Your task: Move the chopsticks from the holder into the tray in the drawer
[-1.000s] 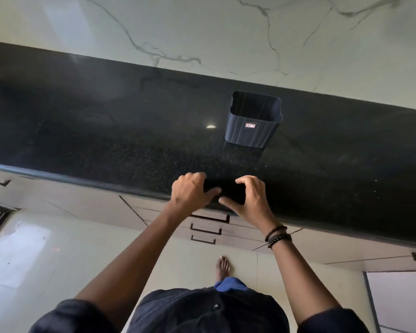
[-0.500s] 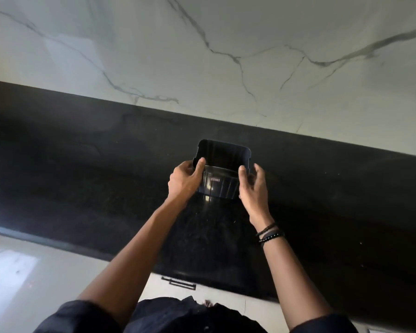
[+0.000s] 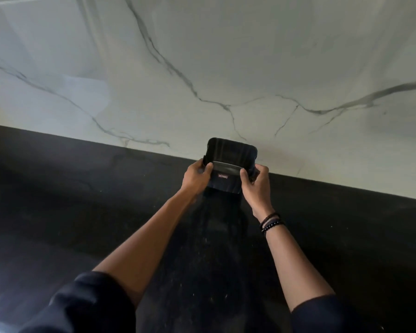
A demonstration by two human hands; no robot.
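The dark ribbed holder (image 3: 228, 164) stands at the back of the black counter (image 3: 82, 212), right against the wall. It looks empty inside, and no chopsticks show. My left hand (image 3: 196, 177) grips its left side and my right hand (image 3: 255, 182) grips its right side, thumbs on the front face near a small label. The drawer and its tray are out of view.
A white marble-pattern wall (image 3: 226, 68) rises straight behind the holder. The dark speckled counter stretches wide to both sides. Black bead bracelets (image 3: 270, 222) sit on my right wrist. A dark sleeve (image 3: 82, 306) fills the lower left.
Both hands left the counter's front edge, reached to the holder and took it by its sides. The holder now sits further back, against the wall. The view tilted up, so the drawers dropped out of sight.
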